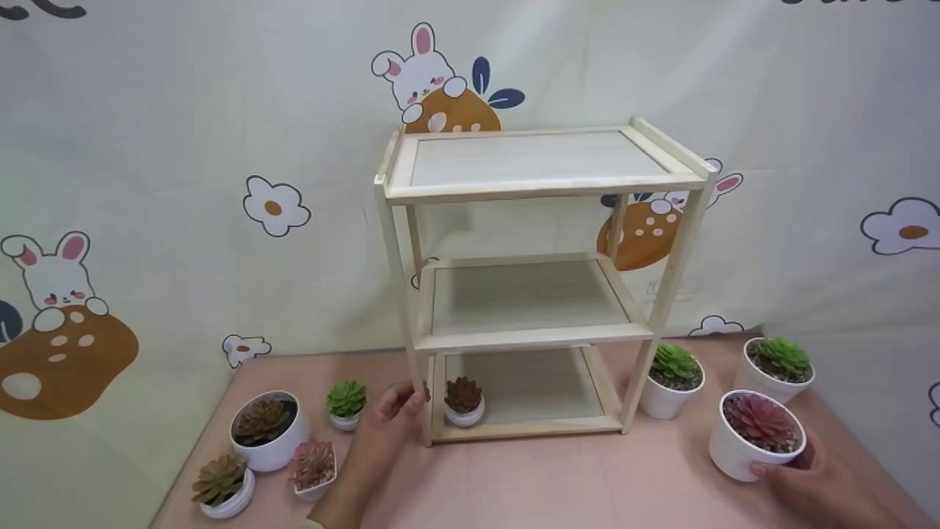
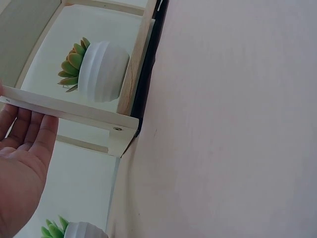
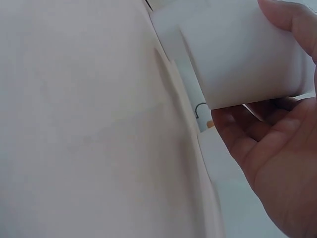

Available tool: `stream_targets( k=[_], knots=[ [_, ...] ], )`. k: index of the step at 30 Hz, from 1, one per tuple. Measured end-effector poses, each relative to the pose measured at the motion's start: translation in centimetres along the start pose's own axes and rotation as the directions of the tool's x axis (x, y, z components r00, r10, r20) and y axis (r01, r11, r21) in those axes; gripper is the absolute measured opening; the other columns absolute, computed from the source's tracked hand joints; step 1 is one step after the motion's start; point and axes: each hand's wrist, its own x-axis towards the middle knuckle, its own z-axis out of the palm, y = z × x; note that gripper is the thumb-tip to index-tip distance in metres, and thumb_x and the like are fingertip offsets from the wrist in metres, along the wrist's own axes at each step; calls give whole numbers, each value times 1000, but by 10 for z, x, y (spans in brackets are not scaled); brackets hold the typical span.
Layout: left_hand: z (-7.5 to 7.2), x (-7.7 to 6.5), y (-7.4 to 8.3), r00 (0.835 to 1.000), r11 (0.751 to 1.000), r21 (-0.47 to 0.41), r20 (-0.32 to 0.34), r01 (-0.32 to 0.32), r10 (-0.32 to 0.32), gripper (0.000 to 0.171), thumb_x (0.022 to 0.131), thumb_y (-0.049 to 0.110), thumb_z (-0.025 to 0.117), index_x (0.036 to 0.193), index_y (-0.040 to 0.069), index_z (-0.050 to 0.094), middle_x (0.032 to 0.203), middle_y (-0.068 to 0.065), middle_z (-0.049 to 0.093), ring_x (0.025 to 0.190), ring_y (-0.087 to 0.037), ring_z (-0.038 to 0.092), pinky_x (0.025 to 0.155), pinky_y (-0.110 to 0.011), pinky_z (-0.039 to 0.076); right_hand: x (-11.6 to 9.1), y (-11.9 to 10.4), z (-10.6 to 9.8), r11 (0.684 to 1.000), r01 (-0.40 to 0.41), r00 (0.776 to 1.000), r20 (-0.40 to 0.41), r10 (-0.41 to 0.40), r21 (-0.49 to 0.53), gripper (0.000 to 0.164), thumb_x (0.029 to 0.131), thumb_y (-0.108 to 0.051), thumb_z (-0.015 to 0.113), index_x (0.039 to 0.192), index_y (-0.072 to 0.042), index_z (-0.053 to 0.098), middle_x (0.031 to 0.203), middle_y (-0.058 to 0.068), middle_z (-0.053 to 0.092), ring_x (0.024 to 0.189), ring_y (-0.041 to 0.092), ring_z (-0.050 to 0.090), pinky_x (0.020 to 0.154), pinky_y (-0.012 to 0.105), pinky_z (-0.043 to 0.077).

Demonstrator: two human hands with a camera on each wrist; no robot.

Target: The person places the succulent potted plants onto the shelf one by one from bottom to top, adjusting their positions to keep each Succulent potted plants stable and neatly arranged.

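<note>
A three-tier wooden shelf (image 1: 547,186) stands on the pink-covered table. My left hand (image 1: 389,419) grips its left front leg low down; in the left wrist view, fingers (image 2: 45,136) reach behind the wooden leg (image 2: 74,111). A small brown succulent in a white pot (image 1: 464,411) sits on the bottom tier, at its left front. Over on the right, my right hand (image 1: 826,477) holds a white pot with a red succulent (image 1: 742,448), thumb at the front and fingers around the other side. In the right wrist view, the white pot (image 3: 242,59) appears slightly raised off the table.
Two potted green succulents (image 1: 664,400) (image 1: 767,375) stand right of the shelf. On the left are a large brown succulent pot (image 1: 275,448), a green one (image 1: 346,400), a pink one (image 1: 314,470) and a brownish-green one (image 1: 228,492). A patterned cloth (image 1: 308,110) hangs behind.
</note>
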Motion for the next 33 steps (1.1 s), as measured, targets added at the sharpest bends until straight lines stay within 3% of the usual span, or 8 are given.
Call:
stream_targets(
  k=[4, 7, 11, 15, 25, 33],
  knots=[
    [1, 1, -1, 1000, 1000, 12, -3, -4, 5, 48, 91, 45, 61, 123, 9, 61, 119, -9, 66, 119, -23, 57, 103, -40, 44, -1, -4, 4, 992, 38, 999, 12, -40, 121, 63, 83, 0, 71, 133, -17, 38, 110, -34, 55, 103, -16, 49, 83, 1, 38],
    [1, 1, 0, 1000, 1000, 31, -8, 6, -6, 49, 90, 48, 61, 123, 10, 61, 117, -6, 66, 119, -22, 57, 102, -40, 45, -2, -6, 5, 981, 83, 996, 25, -88, 176, 65, 82, 6, 68, 130, -27, 40, 114, -30, 57, 105, -14, 51, 84, 3, 39],
    [0, 0, 0, 1000, 999, 41, -11, 4, -3, 50, 90, 49, 60, 123, 11, 61, 117, -4, 66, 119, -23, 57, 103, -41, 45, -3, -11, 8, 979, 123, 991, 29, -129, 160, 68, 82, 7, 68, 135, -23, 38, 117, -30, 56, 107, -14, 50, 86, 3, 39],
    [0, 1, 0, 1000, 999, 38, -8, 1, -1, 50, 90, 49, 60, 123, 11, 61, 116, -4, 66, 118, -22, 58, 102, -41, 45, -2, -15, 10, 986, 110, 993, 20, -113, 129, 68, 82, 5, 69, 137, -18, 36, 116, -33, 52, 107, -16, 48, 85, 3, 39],
    [-1, 1, 0, 1000, 999, 37, 4, 8, -8, 51, 90, 48, 60, 124, 10, 60, 118, -4, 66, 119, -23, 56, 102, -41, 45, -5, -26, 18, 963, 96, 991, 66, -116, 250, 70, 80, 11, 67, 129, -31, 40, 118, -28, 56, 107, -13, 51, 84, 7, 44],
    [-1, 2, -1, 1000, 999, 36, 2, -5, 5, 49, 92, 47, 59, 124, 10, 60, 119, -5, 64, 118, -22, 57, 102, -40, 45, -6, -36, 28, 954, 162, 980, 73, -185, 251, 71, 78, 13, 67, 136, -15, 38, 122, -23, 55, 111, -10, 51, 89, 7, 42]
  ],
)
